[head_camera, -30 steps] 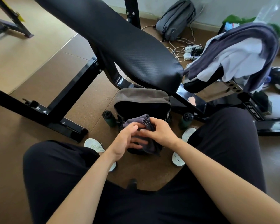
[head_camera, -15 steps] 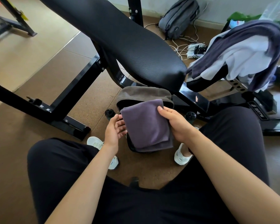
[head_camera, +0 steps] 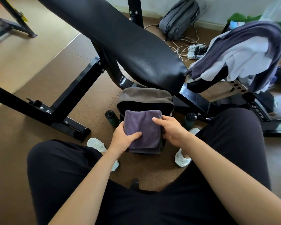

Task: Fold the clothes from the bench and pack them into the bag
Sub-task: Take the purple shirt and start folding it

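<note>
Purple folded cloth (head_camera: 143,127) is held over the open brown-rimmed black bag (head_camera: 144,95). Left hand (head_camera: 125,140) grips its left edge, thumb on top; right hand (head_camera: 173,131) pinches the right edge.

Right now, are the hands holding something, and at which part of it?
Both hold the folded purple cloth over the bag: the left hand grips its left edge, thumb on top; the right hand grips its right edge.
</note>
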